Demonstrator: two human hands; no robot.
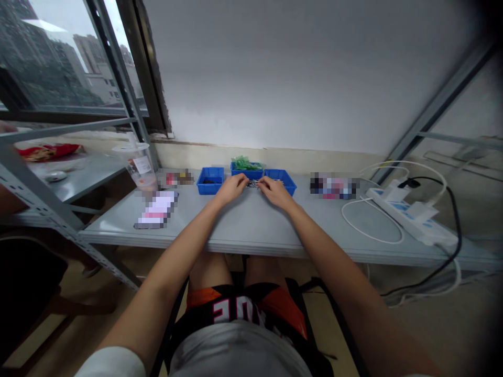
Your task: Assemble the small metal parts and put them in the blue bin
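Head view of a seated person at a grey table (251, 230), both forearms stretched toward its far edge. We see the left hand (231, 188) and the right hand (275, 192) meeting over a small cluster of metal parts (254, 183), which lies on the table just in front of the middle blue tray (247, 172) and between the left blue tray (210, 180) and the right blue tray (281, 179). The fingertips of both hands pinch at this cluster; whether each hand truly grips a piece or only touches it we cannot tell, since the parts are too small and blurred. We judge the pieces to be light, stiff and smooth, hence apt to slip or roll; they are best taken by a fingertip pinch across the narrow body, one piece at a time, with the hands kept low over the table. The middle tray holds green pieces (245, 162), which look light and soft; the left tray shows some dark contents. Farther left stand a plastic cup (139, 166) and a flat blurred item; at the right lie a white power strip (412, 217) and its looped cables (369, 220), well apart from the hands.
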